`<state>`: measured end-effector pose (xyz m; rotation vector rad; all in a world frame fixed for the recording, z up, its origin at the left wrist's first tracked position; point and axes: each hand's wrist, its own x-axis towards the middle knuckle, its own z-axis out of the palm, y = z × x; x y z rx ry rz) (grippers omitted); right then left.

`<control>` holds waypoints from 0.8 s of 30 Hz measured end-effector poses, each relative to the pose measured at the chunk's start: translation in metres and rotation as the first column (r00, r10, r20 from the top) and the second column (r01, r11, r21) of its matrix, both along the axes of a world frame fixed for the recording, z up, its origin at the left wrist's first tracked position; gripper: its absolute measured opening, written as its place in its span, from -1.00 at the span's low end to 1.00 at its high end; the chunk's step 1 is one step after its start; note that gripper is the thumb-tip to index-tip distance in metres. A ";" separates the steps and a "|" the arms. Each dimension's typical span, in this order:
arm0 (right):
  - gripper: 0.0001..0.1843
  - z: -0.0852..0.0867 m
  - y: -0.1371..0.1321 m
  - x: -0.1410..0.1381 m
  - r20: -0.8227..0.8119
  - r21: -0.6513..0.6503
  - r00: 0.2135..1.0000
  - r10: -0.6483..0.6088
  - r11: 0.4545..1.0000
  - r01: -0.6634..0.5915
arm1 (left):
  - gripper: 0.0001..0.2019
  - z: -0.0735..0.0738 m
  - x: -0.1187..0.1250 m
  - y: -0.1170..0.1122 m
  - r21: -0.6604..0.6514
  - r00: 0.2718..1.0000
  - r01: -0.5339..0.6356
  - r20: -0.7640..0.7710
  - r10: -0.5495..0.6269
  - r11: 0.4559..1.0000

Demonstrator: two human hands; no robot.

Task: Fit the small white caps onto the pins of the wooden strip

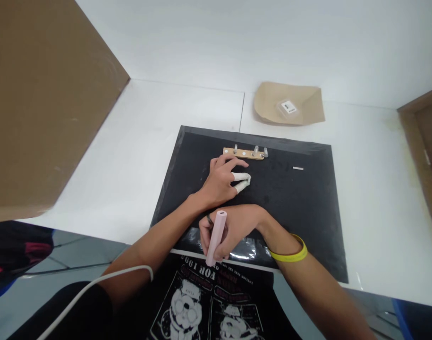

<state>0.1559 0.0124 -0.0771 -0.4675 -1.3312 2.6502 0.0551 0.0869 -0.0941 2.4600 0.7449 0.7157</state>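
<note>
Starting at the far left, a brown cardboard panel (49, 104) flanks the white worktop (123, 146), and a white cable (105, 274) trails across the left arm. Now the left hand (221, 182), low over the black mat (293, 203): thumb and forefinger wear white finger covers (241, 176), their tips pressed together; whether anything tiny sits between them, I can't tell. The other fingers fan out towards the wooden strip, and contact there is unclear.

Just below, at the mat's near edge, here's the pink stick (216, 238), tilted, its slotted end uppermost, pinched in the fingers of the right hand (233, 231). Good handling here, I'd say, means a light, steady pinch on the flat sides, the slotted end left uncovered, and the bent wrist eased so the stick doesn't roll. For the left, covered tips squared against each other should give the finest control, with the spare fingers lifted clear of the strip.

On we go: the wooden strip (241, 153) lies beyond the left hand, bearing white dots and small clear uprights (256, 151); those look easy to knock, so a high sleeve and slow knuckles would pay. Behind, a brown paper tray (311, 106) holds a labelled clear packet (289, 107). Further right, a small pale bar (298, 168) lies alone on the mat.
</note>
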 end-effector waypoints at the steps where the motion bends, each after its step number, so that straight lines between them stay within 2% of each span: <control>1: -0.54 0.000 0.000 0.000 0.000 0.006 1.000 0.000 1.000 0.000 | -0.91 0.000 0.000 0.000 -0.001 1.000 0.002 -0.005 -0.002 1.000; 14: -0.58 0.002 0.000 0.001 -0.017 0.009 0.999 -0.029 1.000 0.029 | -0.89 0.007 0.000 -0.001 -0.046 1.000 0.012 -0.003 -0.012 0.999; 20: -0.65 0.002 0.003 0.001 -0.082 0.044 0.997 0.012 0.999 -0.008 | -0.90 0.010 -0.001 -0.001 -0.075 1.000 -0.003 0.020 0.004 0.997; 24: -0.68 -0.002 0.002 0.000 -0.075 0.081 0.997 -0.011 0.997 0.017 | -0.90 0.009 -0.001 -0.001 -0.071 1.000 0.003 0.030 0.000 0.997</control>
